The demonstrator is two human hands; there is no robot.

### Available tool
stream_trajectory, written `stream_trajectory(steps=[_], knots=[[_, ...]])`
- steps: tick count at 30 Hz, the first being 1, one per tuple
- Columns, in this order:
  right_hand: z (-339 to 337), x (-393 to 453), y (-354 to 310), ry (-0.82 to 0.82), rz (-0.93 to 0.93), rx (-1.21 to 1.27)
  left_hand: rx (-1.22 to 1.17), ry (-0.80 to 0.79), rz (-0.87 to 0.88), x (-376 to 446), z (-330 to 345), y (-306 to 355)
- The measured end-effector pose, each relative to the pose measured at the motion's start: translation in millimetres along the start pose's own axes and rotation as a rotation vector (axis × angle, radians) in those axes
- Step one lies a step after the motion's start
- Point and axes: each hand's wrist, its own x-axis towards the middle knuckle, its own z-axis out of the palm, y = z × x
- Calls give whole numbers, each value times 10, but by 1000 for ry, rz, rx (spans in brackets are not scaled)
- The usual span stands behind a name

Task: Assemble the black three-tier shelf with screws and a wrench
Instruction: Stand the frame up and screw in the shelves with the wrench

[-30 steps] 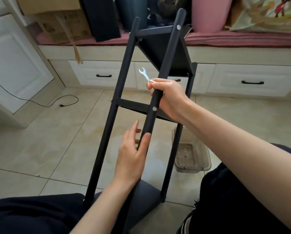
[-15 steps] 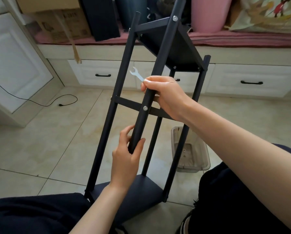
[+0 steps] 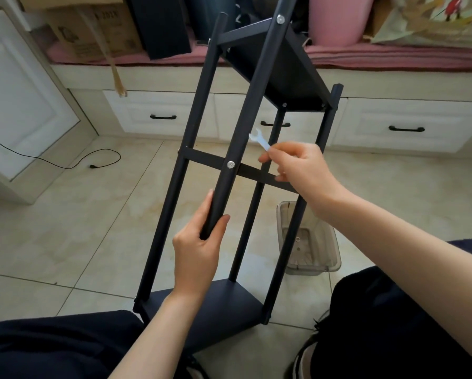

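soft even daylight, faint shadows, slight motion blur, wide-angle bending at edges

The three-tier shelf is matte black all over, its posts and panels alike, with small silver screw heads bright against it. Just right of the shelf's near post, the wrench is pale silver-white. Beneath the shelf, the floor is glossy cream tile with beige marbling and thin grey grout lines. Right of the shelf's lower end sits a clear, smoky-grey plastic container. Behind the shelf, the drawers are off-white with black handles, under a dusty-pink cushion, a brown cardboard box and a pink bin.
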Motion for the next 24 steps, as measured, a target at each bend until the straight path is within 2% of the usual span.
stream_trajectory(steps=[9,12,15,24], knots=[[376,-468,376,-1,125,-86,2,17,-37,-22,10,21],[567,-529,377,-54,172,-108,5,26,-55,-15,7,28],[662,-479,307,-73,248,-69,-5,26,-64,-34,5,37],[725,-382,213,-12,279,59,-14,15,-52,-44,-13,10]])
